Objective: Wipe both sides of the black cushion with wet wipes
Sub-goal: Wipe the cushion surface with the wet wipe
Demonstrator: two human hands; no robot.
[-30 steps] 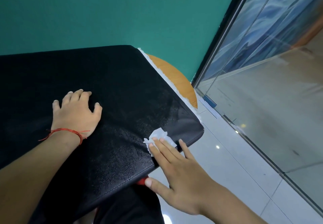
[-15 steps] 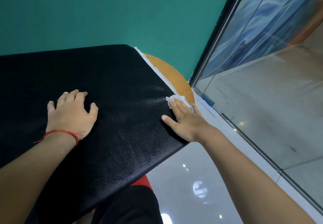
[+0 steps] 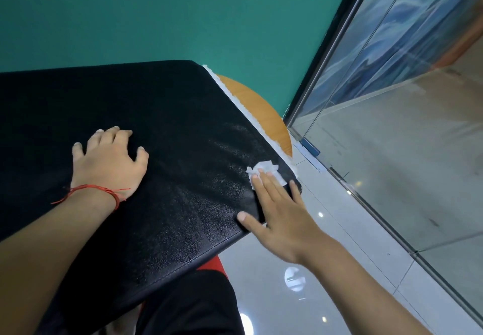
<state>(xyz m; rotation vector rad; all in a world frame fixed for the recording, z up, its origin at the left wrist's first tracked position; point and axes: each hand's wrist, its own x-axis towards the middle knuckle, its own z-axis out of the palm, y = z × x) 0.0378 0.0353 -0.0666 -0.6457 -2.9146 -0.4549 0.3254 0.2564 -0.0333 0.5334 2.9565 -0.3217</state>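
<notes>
Both grips work flat. We press the right grip (image 3: 282, 219), fingers straight, onto the wet wipe (image 3: 265, 168), pinning it against the black cushion (image 3: 170, 125) rather than clutching it, so the finger pads drive the wipe evenly. Our left grip (image 3: 109, 162), fingers spread and holding nothing, bears down at centre left of the frame, apparently to brace the cushion against sliding. The cushion fills the left and middle of the frame, its right edge over a round wooden desk (image 3: 264, 115). The wipe lies under the right fingertips, just inside the cushion's lower-right corner. We judge the underside not yet wiped.
</notes>
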